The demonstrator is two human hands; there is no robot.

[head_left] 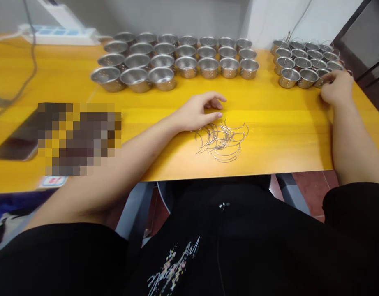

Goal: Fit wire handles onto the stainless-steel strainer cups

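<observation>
My left hand (203, 110) rests at the middle of the table with its fingers loosely curved and apart, holding nothing. Just in front of it lies a tangled pile of thin curved wire handles (222, 139). On the right, the closed fingers of my right hand (339, 88) are at a small perforated metal cup (319, 79), in the front row of the right-hand group; the hand partly hides this cup. Other cups in that group, such as a front corner cup (290, 79), stand upright close together, and several carry wire handles.
A larger block of perforated metal cups (188, 68) stands in rows along the back of the yellow table (269, 144). A white power strip (63, 36) lies at the back left. A dark flat device (19, 142) is at the left, beside a pixelated patch.
</observation>
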